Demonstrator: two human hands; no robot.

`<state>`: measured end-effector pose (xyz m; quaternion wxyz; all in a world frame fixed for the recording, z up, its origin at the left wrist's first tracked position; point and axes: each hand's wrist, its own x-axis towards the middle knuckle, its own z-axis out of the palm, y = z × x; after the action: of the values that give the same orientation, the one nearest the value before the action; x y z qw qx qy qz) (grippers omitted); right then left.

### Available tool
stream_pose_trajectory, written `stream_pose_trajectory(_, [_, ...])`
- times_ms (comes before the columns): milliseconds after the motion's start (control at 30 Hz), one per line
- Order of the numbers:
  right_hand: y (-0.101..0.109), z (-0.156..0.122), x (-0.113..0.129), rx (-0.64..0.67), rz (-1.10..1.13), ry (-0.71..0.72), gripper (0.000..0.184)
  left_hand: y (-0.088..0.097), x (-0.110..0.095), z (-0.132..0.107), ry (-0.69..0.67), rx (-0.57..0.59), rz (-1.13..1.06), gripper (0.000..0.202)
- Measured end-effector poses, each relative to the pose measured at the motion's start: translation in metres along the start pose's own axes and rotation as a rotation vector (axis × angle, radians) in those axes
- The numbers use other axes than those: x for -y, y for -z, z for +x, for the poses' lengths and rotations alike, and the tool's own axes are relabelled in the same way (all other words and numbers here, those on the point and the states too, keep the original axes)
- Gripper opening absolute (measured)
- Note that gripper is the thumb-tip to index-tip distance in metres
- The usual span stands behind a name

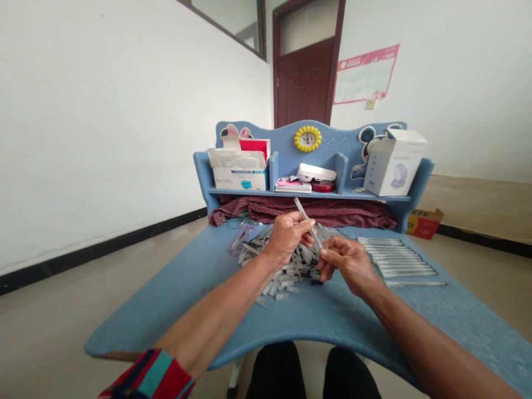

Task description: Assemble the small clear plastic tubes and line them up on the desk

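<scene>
Above the middle of the desk, a slim pen with a translucent whitish barrel (305,211) slants between my two hands. My left hand (288,235) pinches it around its middle, with the upper end sticking out past the fingers. At the lower end, the thumb and fingers of my right hand (343,260) are closed on the same pen. Beneath both hands spreads a heap of small translucent and dark pen parts (280,277), partly hidden by them. Right of my right hand, several similar pens (403,257) lie in a row, one of them slightly apart at the near end (415,284).
A blue desk (174,288) carries a shelf with a mask box (241,178), a yellow flower-shaped clock (307,139), a red round tin (323,187) and a white carton (393,166). Checked cloth (286,210) lies bunched under the shelf. A red-yellow box (428,224) stands behind, at right.
</scene>
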<state>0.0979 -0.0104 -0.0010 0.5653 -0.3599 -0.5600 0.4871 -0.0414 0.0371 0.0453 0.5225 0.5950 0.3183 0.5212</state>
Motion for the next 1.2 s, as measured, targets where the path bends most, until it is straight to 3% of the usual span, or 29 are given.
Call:
stream_pose_trajectory(300, [0.01,0.006,-0.001,0.117,-0.2,-0.034,0.034,-0.004,0.0,-0.002,-0.059,0.023,0.153,0.021])
stream_pose_trajectory(400, [0.013,0.01,-0.002,0.081,-0.322,0.024,0.035,-0.004,-0.002,-0.003,-0.082,0.029,0.308,0.022])
stream_pose_trajectory(500, [0.02,0.015,-0.002,-0.116,-0.518,0.231,0.03,-0.001,-0.006,-0.003,-0.093,0.121,0.557,0.024])
stream_pose_trajectory(600, [0.025,0.015,-0.001,-0.262,-0.877,0.541,0.029,0.001,-0.01,-0.003,0.055,0.285,0.648,0.024])
stream_pose_trajectory(667, [0.024,0.013,-0.002,-0.203,-1.12,0.682,0.029,0.003,-0.011,-0.003,0.168,0.378,0.644,0.023])
stream_pose_trajectory(733, [0.021,0.009,-0.002,-0.1,-1.318,0.731,0.026,0.004,-0.011,-0.003,0.242,0.458,0.625,0.023])
stream_pose_trajectory(833, [0.017,0.007,0.001,-0.012,-1.495,0.675,0.021,0.006,-0.011,-0.002,0.275,0.53,0.608,0.024])
stream_pose_trajectory(900, [0.016,0.007,0.008,0.017,-1.557,0.567,0.022,0.007,-0.012,-0.001,0.245,0.519,0.617,0.03])
stream_pose_trajectory(1067, [0.025,0.011,0.038,0.075,-1.758,0.08,0.024,0.009,-0.012,0.003,0.151,0.352,0.624,0.044])
stream_pose_trajectory(1200, [0.037,0.01,0.06,0.1,-1.817,-0.08,0.02,0.012,-0.011,0.007,0.155,0.276,0.568,0.046])
